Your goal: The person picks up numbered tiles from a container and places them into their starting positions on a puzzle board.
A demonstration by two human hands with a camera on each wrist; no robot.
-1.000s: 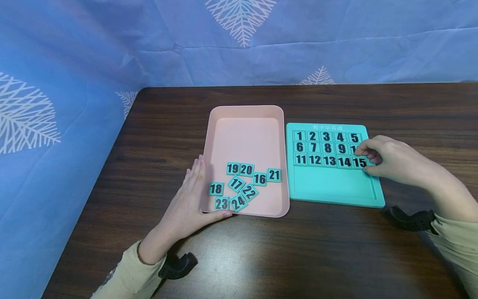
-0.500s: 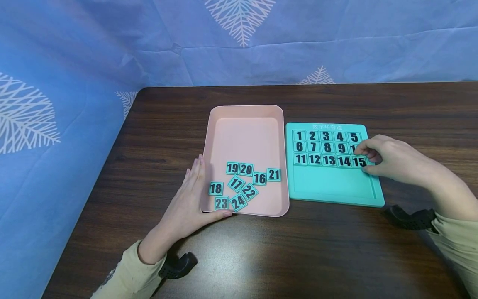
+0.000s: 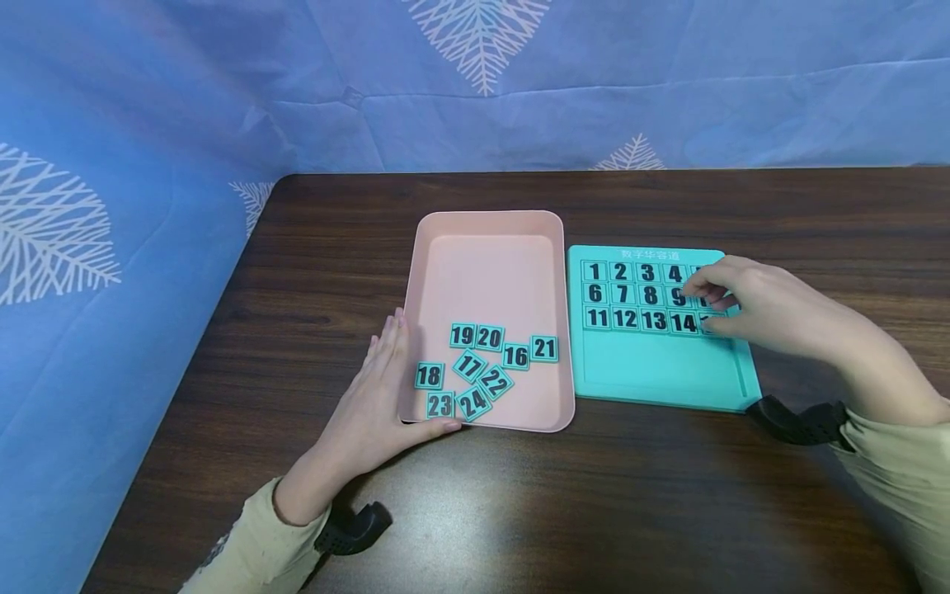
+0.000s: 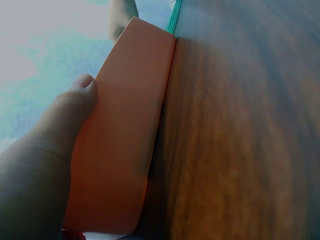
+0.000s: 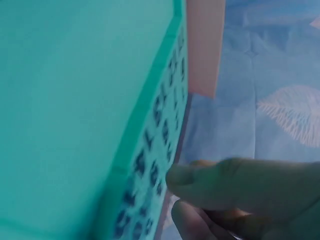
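My left hand (image 3: 377,400) rests against the near left corner of a pink tray (image 3: 490,276), fingers straight along its left side. In the left wrist view the thumb (image 4: 75,105) presses the tray's outer wall (image 4: 120,130). Several loose number tiles lie in the tray's near half, among them tile 16 (image 3: 515,356) and tile 21 (image 3: 544,348). My right hand (image 3: 775,309) is over the right side of a turquoise number puzzle board (image 3: 653,367), fingers bent, no tile showing between them. Three rows of tiles fill the board's far part; the hand hides tiles at their right end.
Tray and board stand side by side on a dark wooden table (image 3: 564,503). A blue cloth (image 3: 334,91) with white leaf prints hangs behind and to the left. Black camera straps (image 3: 355,528) sit at both wrists.
Over the last half second my right hand has shifted left across the board, now covering tiles 5 and 15, which showed before. My left hand and the tray have stayed put.
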